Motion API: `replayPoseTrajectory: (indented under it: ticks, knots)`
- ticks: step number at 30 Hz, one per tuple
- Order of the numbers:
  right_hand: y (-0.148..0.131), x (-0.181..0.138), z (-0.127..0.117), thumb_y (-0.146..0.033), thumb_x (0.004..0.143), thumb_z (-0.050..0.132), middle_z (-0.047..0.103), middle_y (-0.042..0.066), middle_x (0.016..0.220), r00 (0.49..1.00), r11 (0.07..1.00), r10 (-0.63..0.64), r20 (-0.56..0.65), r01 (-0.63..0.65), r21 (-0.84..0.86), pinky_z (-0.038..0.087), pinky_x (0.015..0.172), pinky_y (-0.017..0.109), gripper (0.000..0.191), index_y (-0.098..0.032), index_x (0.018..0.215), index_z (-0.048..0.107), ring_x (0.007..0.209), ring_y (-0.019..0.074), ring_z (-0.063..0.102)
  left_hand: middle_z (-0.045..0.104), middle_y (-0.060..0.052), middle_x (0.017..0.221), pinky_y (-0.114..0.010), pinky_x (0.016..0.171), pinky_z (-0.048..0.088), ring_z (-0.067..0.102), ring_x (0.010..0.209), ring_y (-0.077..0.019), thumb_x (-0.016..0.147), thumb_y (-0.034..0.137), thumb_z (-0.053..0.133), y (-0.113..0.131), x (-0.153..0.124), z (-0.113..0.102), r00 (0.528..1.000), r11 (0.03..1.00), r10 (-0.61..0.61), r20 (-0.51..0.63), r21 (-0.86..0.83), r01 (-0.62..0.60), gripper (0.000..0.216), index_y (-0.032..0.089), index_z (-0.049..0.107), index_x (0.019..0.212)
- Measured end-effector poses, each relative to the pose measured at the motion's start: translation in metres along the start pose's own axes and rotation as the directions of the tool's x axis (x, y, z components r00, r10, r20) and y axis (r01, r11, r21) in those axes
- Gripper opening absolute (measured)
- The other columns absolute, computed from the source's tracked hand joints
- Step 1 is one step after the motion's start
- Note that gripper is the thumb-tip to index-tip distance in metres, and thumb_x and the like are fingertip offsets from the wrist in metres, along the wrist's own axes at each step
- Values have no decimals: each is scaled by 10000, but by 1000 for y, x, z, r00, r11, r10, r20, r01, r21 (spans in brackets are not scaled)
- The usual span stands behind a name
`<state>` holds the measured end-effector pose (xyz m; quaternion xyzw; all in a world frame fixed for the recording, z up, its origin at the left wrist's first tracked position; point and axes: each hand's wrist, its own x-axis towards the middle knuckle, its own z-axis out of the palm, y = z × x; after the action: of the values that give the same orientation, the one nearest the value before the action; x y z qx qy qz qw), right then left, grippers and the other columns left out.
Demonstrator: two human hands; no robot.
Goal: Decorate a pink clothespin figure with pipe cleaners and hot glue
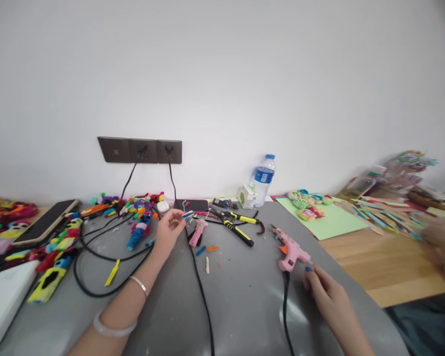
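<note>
My left hand [167,231] is raised over the grey table, its thumb and fingers pinched on a short blue-and-white fuzzy piece [188,214]. My right hand [327,290] is closed low at the right, with a small blue piece [308,269] at its fingertips, too small to make out well. Just beyond it lies a pink glue gun [292,253], its nozzle pointing away and its cord running toward me. Between my hands lie short blue [200,250], orange [212,248] and white [207,265] fuzzy pieces. A small pink tool [198,233] rests near my left fingers.
Yellow-black pliers [237,230], a water bottle [263,181] and a small box [247,197] stand or lie toward the wall. Black cords [96,293] loop at left beside colourful fuzzy figures [54,278]. Another person's blurred hand [439,237] is over paper strips at right.
</note>
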<state>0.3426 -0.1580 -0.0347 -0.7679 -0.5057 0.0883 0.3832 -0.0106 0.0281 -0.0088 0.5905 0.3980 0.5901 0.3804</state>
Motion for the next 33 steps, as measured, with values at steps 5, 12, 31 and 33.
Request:
replayPoseTrajectory:
  ticks: [5,12,31,33]
  knots:
    - [-6,8,11,-490,875,384,566,-9,534,998,999,10,-60,-8,38,419,500,289,334,-220,862,579,469,191,525,621,-6,752,-227,636,486,601,720,-141,699,252,663,0,0,-1,1000,1000,-7,2,3,7,150,181,625,825]
    - [-17,19,16,-554,781,494,688,21,652,991,991,74,115,-60,-120,454,545,320,368,-264,897,688,584,239,645,621,-6,740,-225,627,487,597,708,-140,701,249,664,0,0,0,1000,1000,-1,15,15,1,144,177,629,821]
    - [-45,3,19,-419,643,850,617,49,906,974,487,128,185,-225,844,487,578,208,443,-194,971,656,669,119,536,618,4,718,-212,594,449,563,657,-125,696,232,646,-1,1,1,999,1000,-8,53,-7,9,141,173,631,823]
    - [-63,8,26,-439,680,821,578,41,841,971,486,-22,238,-198,851,433,550,224,379,-188,906,649,642,122,478,615,5,717,-210,594,445,561,655,-123,699,228,646,-3,1,1,999,1000,-8,52,-13,9,144,173,636,831]
